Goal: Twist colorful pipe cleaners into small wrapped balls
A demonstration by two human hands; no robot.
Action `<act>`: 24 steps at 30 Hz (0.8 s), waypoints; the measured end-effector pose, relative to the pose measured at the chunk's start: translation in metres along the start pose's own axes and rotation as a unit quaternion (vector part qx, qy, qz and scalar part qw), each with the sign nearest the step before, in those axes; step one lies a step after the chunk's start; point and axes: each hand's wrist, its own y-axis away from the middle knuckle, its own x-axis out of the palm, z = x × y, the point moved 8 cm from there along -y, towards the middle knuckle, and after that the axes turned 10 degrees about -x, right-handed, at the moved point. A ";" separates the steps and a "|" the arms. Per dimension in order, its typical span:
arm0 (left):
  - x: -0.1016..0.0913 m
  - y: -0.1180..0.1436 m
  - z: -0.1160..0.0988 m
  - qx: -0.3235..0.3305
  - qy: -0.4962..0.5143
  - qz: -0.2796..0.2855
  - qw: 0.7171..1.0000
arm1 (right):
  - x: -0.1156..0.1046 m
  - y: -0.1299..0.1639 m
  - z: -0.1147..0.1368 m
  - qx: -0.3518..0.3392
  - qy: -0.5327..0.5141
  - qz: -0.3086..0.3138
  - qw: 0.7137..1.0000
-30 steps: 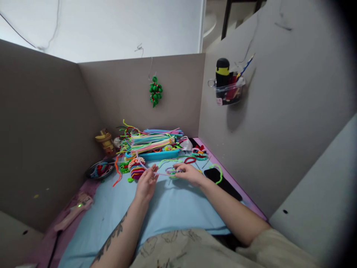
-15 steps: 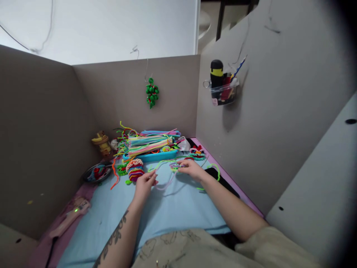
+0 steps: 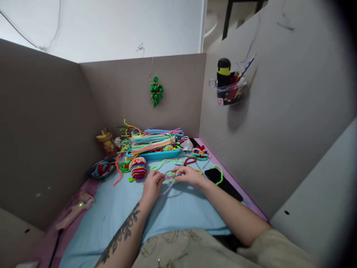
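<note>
Between my hands, over the blue cloth [image 3: 117, 216], is a small coil of pipe cleaners [image 3: 169, 176] in lilac and green, with a lilac end looping down below it. My left hand [image 3: 153, 183] pinches its left side. My right hand [image 3: 188, 175] grips its right side, fingertips closed. The fingers partly hide the coil, so its exact shape is unclear. Just left of my left hand stands a striped multicolored fuzzy piece [image 3: 138, 169]. A red pipe cleaner loop [image 3: 190, 160] lies behind my right hand.
Bundled pipe cleaners [image 3: 152, 143] fill a blue tray [image 3: 153, 155] at the back. A dark bowl [image 3: 100, 169] and a pink glue gun [image 3: 76, 210] are at left. A black phone [image 3: 224, 184] lies right. Grey panels [image 3: 139, 96] enclose the table.
My left hand has moved in toward my right hand and now pinches the coil's left side. The coil is nearer to me, and the view has shifted slightly.
</note>
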 end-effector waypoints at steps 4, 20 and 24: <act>0.002 0.003 -0.008 0.027 -0.020 0.009 0.999 | 0.010 0.001 -0.006 0.024 -0.050 0.005 0.998; 0.025 0.021 -0.022 0.100 -0.277 0.047 0.954 | 0.013 0.000 0.000 -0.023 0.040 -0.056 0.997; 0.041 0.026 -0.018 0.110 -0.417 0.054 0.901 | 0.011 0.001 0.003 -0.052 0.135 -0.089 0.985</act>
